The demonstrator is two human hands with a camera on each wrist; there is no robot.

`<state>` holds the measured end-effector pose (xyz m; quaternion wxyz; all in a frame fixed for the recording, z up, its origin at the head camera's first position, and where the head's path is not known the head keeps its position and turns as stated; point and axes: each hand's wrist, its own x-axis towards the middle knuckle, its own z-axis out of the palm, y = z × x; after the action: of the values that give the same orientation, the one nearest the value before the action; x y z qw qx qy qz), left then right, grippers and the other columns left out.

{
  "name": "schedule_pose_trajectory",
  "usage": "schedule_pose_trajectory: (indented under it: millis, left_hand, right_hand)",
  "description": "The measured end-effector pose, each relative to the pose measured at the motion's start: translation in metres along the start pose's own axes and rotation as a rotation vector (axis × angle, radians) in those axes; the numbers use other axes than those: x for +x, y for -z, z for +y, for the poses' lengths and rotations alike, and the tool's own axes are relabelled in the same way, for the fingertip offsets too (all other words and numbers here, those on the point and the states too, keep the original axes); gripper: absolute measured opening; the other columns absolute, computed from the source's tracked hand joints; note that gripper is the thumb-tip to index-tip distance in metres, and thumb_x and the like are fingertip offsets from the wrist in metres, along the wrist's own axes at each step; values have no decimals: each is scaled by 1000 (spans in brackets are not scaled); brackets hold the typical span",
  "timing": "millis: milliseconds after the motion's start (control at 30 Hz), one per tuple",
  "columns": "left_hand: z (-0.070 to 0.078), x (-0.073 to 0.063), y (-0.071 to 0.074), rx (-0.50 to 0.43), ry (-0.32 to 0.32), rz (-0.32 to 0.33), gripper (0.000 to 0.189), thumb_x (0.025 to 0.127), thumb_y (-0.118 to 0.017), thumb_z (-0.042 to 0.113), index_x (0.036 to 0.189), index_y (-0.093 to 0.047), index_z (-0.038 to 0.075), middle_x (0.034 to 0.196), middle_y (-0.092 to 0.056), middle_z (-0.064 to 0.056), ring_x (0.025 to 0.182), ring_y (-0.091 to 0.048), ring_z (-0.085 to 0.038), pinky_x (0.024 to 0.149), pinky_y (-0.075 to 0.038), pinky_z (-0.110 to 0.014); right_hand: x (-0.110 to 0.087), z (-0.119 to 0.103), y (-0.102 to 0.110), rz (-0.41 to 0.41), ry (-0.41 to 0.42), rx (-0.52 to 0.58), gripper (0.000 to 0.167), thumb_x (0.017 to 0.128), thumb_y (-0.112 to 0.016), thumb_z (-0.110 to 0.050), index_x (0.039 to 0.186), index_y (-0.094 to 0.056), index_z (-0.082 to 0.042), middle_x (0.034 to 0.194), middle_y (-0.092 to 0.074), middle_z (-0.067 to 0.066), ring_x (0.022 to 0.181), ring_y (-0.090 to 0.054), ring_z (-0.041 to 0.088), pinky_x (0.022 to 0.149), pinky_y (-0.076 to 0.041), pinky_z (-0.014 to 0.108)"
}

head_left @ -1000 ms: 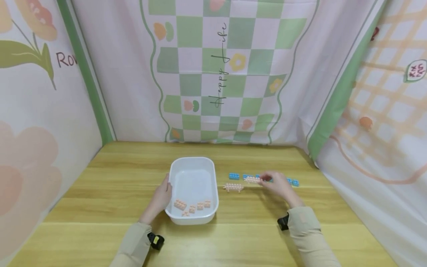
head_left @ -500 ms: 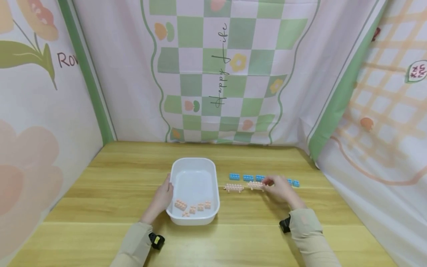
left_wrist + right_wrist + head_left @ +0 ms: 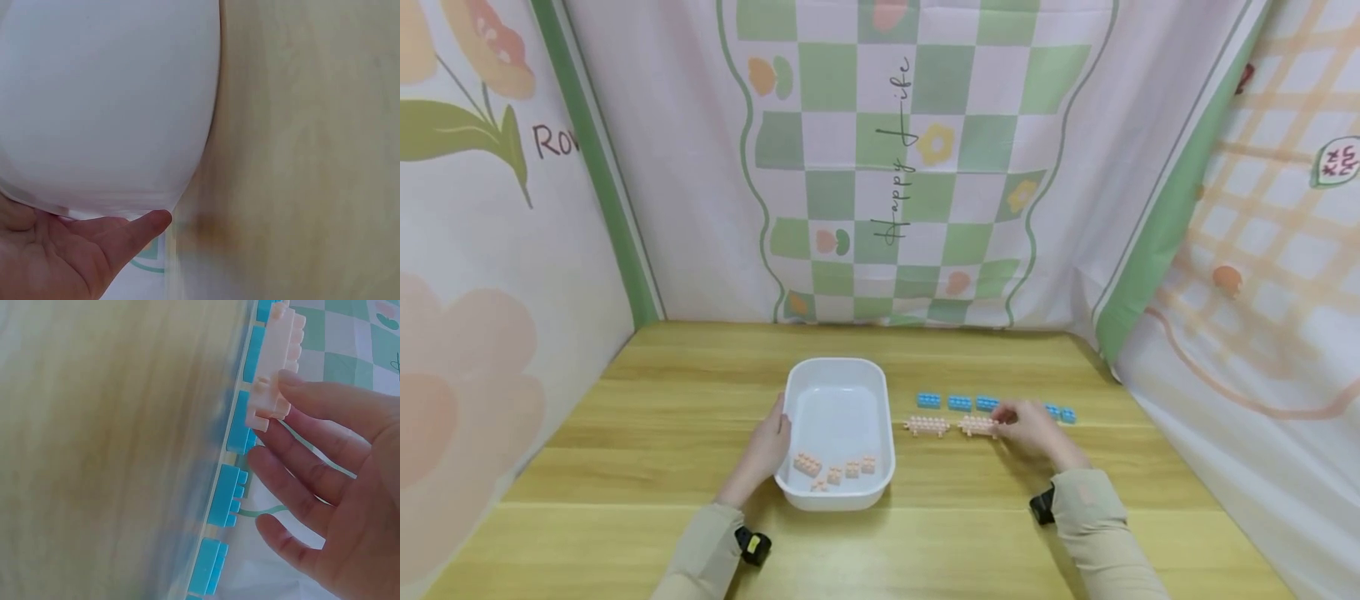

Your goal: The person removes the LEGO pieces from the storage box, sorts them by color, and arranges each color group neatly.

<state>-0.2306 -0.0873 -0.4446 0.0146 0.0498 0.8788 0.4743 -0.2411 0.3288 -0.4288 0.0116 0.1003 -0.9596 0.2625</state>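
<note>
In the head view my left hand (image 3: 770, 439) holds the left side of a white plastic tub (image 3: 889, 433); the left wrist view shows its fingers against the wall (image 3: 119, 106), partly hidden. Loose peach building bricks (image 3: 807, 464) lie at the tub's near end. My right hand (image 3: 1030, 429) pinches one end of a long peach brick piece (image 3: 976, 426), studded on top with small feet below. The right wrist view shows the thumb (image 3: 312, 397) on this peach piece (image 3: 275, 356), other fingers spread. A similar peach piece (image 3: 927, 426) stands just left of it.
Behind the peach pieces runs a row of blue bricks (image 3: 959, 403), partly covered by my right hand. All stand on the wood-grain table (image 3: 925, 533). A printed curtain (image 3: 895, 208) hangs along the table's back edge, with fabric on both sides.
My right hand has brought the peach piece toward me, from over the blue bricks down into line with the other peach piece. My left hand and the tub stay nearly in place.
</note>
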Motion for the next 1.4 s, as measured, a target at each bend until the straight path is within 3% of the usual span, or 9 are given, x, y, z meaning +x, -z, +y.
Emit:
schedule_pose_trajectory:
  millis: [500, 800, 967, 1167, 1400]
  left_hand:
    - [-1, -1, -2, 5, -3, 1, 51, 102, -23, 16, 149, -12, 0, 149, -26, -25, 124, -46, -42, 98, -47, -49]
    - [4, 2, -3, 1, -23, -2, 51, 102, -23, 15, 149, -11, -1, 149, -26, -25, 125, -46, -42, 100, -46, -49]
    - [5, 4, -2, -1, -23, -5, 51, 102, -23, 15, 149, -11, -1, 150, -25, -25, 127, -43, -42, 103, -42, -50]
    - [4, 5, 0, -7, -12, -12, 52, 102, -23, 16, 150, -10, 1, 150, -25, -24, 124, -46, -42, 99, -46, -49]
    - [-2, 1, -1, 10, 10, -15, 52, 102, -23, 16, 149, -11, 0, 149, -27, -26, 123, -47, -42, 96, -49, -48]
  right_hand:
    - [-3, -2, -1, -47, -58, -19, 16, 84, -68, -18, 95, -69, -6, 89, -66, 4, 83, -60, 19, 72, -53, 37]
    - [-2, 2, 0, -34, -30, 13, 26, 81, -70, -16, 102, -66, 0, 88, -65, 6, 82, -60, 19, 72, -53, 36]
    - [-6, 4, 3, -18, -44, 54, 32, 84, -67, -16, 111, -62, 1, 95, -65, 11, 88, -60, 24, 76, -54, 39]
    - [-10, 1, 8, 76, -62, 66, 33, 91, -59, -21, 118, -59, -2, 114, -61, 18, 104, -57, 34, 86, -51, 49]
    - [-3, -28, 5, 248, 103, 7, 28, 88, -64, -13, 113, -64, -2, 112, -61, 20, 105, -56, 40, 87, -48, 56]
